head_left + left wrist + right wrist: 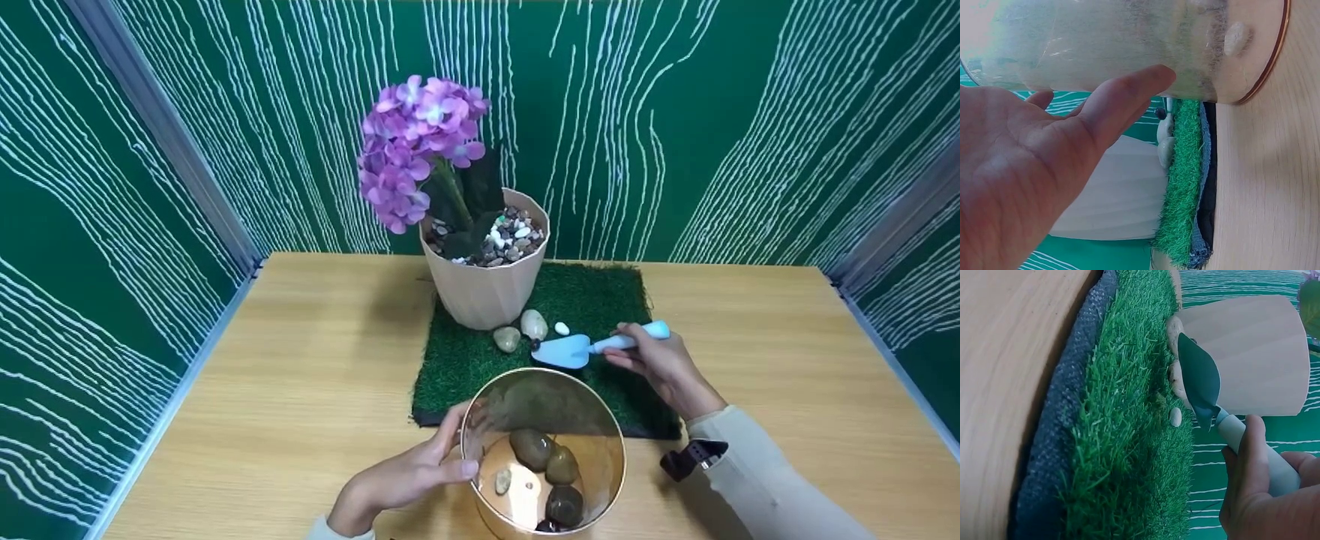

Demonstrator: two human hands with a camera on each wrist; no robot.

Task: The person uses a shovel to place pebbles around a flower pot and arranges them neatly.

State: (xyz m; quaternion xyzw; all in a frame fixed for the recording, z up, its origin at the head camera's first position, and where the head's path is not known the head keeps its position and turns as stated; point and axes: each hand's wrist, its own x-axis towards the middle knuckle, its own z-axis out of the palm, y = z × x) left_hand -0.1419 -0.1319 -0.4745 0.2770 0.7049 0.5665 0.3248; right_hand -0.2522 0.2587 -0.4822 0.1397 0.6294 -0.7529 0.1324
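My left hand [409,480] holds a clear round container [616,469] by its left side, thumb on the near wall and fingers behind. Inside the container lie several dark stones [531,448] and a small pale one [502,481]. My right hand [664,367] grips the handle of a small blue trowel [562,352], its blade held over the turf mat [600,292]. A small dark stone [535,345] shows at the blade's tip; whether it lies on the blade I cannot tell. Two larger pale stones [534,324] and a small white pebble [562,328] lie close by.
A ribbed beige pot [487,292] with purple flowers [420,142] and mixed pebbles [517,236] stands at the mat's back left. The wooden table [315,360] is bounded by green walls with white lines [600,127]. A dark watch [691,459] is on the right wrist.
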